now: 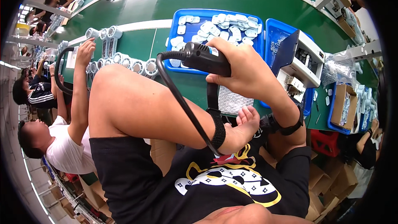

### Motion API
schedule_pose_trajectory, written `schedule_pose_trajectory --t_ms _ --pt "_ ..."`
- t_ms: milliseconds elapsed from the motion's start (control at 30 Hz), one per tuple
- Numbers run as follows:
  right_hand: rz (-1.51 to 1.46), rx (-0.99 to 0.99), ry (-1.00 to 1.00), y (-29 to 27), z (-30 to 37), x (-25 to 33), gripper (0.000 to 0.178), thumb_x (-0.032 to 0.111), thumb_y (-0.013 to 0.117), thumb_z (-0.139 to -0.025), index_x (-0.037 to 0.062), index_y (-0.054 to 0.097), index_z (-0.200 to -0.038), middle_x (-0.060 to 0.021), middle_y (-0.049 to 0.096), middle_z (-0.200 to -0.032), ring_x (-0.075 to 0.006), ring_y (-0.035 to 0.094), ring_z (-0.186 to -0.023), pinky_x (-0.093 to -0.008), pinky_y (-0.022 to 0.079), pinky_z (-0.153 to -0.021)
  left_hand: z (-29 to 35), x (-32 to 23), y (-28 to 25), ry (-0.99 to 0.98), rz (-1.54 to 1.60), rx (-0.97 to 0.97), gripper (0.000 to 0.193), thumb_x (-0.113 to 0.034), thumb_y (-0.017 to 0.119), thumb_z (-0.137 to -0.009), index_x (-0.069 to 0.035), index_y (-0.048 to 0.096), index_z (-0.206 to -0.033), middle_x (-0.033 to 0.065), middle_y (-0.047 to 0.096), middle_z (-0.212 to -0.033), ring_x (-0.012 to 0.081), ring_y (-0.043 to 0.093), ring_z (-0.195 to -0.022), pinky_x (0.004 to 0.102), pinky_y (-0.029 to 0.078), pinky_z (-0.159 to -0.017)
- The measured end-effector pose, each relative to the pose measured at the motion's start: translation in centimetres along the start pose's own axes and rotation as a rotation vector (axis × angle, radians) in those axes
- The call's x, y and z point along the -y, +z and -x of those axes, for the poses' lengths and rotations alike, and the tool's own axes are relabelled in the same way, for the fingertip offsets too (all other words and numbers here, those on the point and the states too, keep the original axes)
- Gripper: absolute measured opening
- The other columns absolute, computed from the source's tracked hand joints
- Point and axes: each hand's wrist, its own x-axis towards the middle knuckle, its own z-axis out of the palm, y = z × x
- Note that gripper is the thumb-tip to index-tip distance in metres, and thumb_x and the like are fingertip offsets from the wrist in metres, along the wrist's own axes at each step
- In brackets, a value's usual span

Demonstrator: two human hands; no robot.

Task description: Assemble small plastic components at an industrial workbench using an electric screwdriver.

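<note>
My right hand point(244, 64) grips a black, chunky corded device point(207, 59) from its right end, thumb below and fingers over the top. A thick black cable point(179, 95) leaves its left end and loops down across my left forearm. Below the device a black strap point(213, 97) runs down to my left wrist. My left hand point(245, 124) lies near my right wrist, fingers loosely bent and nothing visible in them. A black band point(218, 130) circles my left wrist; another band point(292, 125) with a small black unit sits on my right wrist.
A blue tray point(176, 29) of white oval parts stands on the green table point(145, 8). To its right are a white-and-black machine point(304, 60) and another blue tray point(269, 25). Bubble wrap point(234, 101) lies in front. White handheld fans point(138, 66) line up left, beside a co-worker point(68, 141).
</note>
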Motion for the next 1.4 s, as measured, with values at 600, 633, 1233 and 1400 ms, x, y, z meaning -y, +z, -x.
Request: schedule_pose_trajectory --t_ms 600,633,1233,1400 --pt "-0.48 -0.471 0.136 2.9 0.4 1.9 0.058 0.006 0.084 -0.077 0.0017 0.054 -0.126 -0.0068 0.069 -0.111 -0.0069 0.061 -0.074 -0.0209 0.051 -0.067 10.9 18.9 18.8 -1.486 1.432 -1.644 0.031 -0.034 0.065 -0.09 -0.004 0.068 -0.089 0.0083 0.069 -0.074 0.022 0.07 -0.069 0.036 0.054 -0.059" --pt "-0.413 -0.538 0.043 3.8 -0.5 0.9 0.056 0.006 0.085 -0.076 0.0014 0.056 -0.124 -0.0076 0.07 -0.109 -0.0097 0.063 -0.075 -0.0232 0.053 -0.07 10.9 19.2 17.9 -1.475 1.436 -1.644 0.031 -0.034 0.065 -0.09 -0.004 0.068 -0.089 0.0083 0.069 -0.074 0.022 0.07 -0.069 0.036 0.054 -0.059" --pt "-0.373 -0.39 -0.22 7.2 -3.2 1.8 0.061 0.01 0.078 -0.07 0.0019 0.053 -0.125 -0.0148 0.072 -0.097 -0.0204 0.073 -0.083 -0.0304 0.055 -0.076 14.6 19.6 31.4 -2.199 2.209 -2.424 0.028 -0.033 0.057 -0.092 -0.006 0.06 -0.086 0.0058 0.062 -0.069 0.018 0.064 -0.06 0.0349 0.046 -0.049" --pt "-0.44 -0.339 -0.196 8.2 -2.5 2.8 0.061 0.009 0.078 -0.07 0.0021 0.052 -0.125 -0.0145 0.072 -0.097 -0.0208 0.072 -0.084 -0.0304 0.055 -0.077 17.9 17.1 30.2 -2.101 1.99 -2.959 0.022 -0.03 0.053 -0.091 -0.009 0.053 -0.086 0.0059 0.057 -0.067 0.0157 0.054 -0.049 0.0299 0.037 -0.043"
